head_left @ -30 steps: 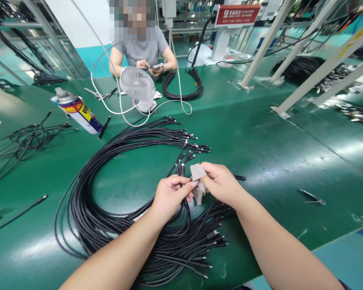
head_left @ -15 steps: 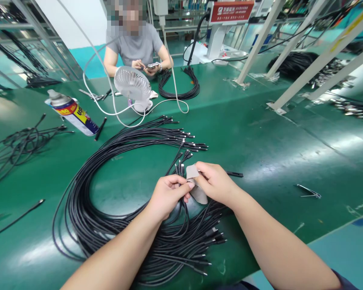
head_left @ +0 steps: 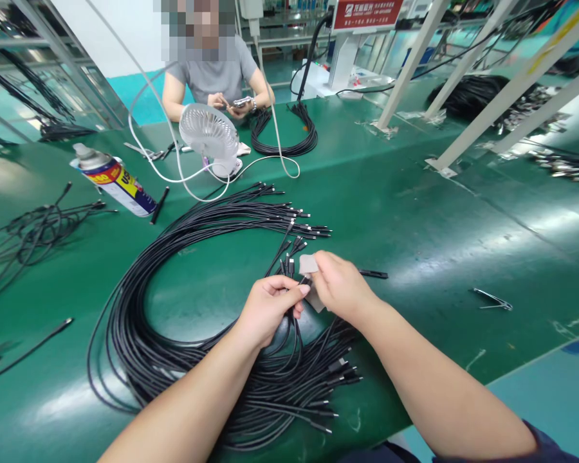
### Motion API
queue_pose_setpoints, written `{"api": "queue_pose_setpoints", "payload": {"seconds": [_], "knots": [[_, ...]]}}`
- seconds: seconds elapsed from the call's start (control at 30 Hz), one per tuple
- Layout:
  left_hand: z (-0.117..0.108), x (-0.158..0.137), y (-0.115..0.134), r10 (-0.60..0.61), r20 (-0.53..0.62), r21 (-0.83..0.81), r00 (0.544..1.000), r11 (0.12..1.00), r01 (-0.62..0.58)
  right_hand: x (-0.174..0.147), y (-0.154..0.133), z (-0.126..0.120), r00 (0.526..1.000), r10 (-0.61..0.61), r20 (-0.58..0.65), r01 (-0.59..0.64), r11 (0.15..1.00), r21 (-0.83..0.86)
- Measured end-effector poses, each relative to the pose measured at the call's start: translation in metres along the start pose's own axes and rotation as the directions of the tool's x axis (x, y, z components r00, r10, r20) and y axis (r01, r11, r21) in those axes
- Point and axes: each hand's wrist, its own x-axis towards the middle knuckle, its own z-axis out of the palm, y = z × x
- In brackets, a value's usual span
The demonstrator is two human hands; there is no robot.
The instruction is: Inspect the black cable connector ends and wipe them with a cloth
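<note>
My left hand (head_left: 273, 305) pinches the black plug end of a cable (head_left: 305, 280) between thumb and forefinger. Close against it on the right, my right hand (head_left: 340, 283) grips a small grey cloth (head_left: 309, 264), whose lower flap hangs below the fingers. Around and under both hands lies a large curved bundle of black cables (head_left: 135, 308) on the green table. Several plug ends (head_left: 289, 263) stick up just beyond my left fingers. More cable ends (head_left: 338, 366) fan out below my right wrist.
A spray can (head_left: 120, 183) and a small white fan (head_left: 210, 132) stand beyond the bundle. Loose cables (head_left: 33, 225) lie at left, nail clippers (head_left: 492, 299) at right. Across the table a person (head_left: 212, 71) holds a phone. Pale posts (head_left: 412, 64) rise at the far right.
My right hand has shifted slightly up and turned, and less of the cloth's lower flap shows. The plug in my left hand is now visible between the hands.
</note>
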Motion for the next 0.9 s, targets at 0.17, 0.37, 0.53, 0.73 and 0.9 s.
{"api": "queue_pose_setpoints", "payload": {"seconds": [0.17, 0.37, 0.53, 0.73, 0.9], "knots": [[0.000, -0.001, 0.000, -0.004, 0.008, -0.027, 1.000, 1.000, 0.004, 0.005, 0.003, -0.017, 0.979, 0.200, -0.046, -0.176, 0.934, 0.310], [-0.001, -0.002, 0.000, 0.011, 0.027, -0.053, 1.000, 0.999, -0.010, 0.002, 0.005, -0.018, 0.962, 0.264, 0.069, -0.250, 0.753, 0.609], [0.000, -0.002, 0.002, 0.022, 0.046, -0.068, 0.999, 0.998, -0.019, 0.003, 0.002, -0.011, 0.950, 0.161, 0.266, -0.308, 0.610, 0.731], [0.001, -0.003, 0.002, 0.028, 0.048, -0.046, 0.998, 0.999, -0.026, 0.002, -0.009, -0.014, 0.852, 0.064, 0.520, -0.509, 0.335, 0.793], [0.000, -0.003, 0.001, 0.006, 0.081, -0.057, 0.997, 0.998, -0.002, 0.001, -0.002, -0.017, 0.845, 0.034, 0.533, -0.501, 0.396, 0.769]]}}
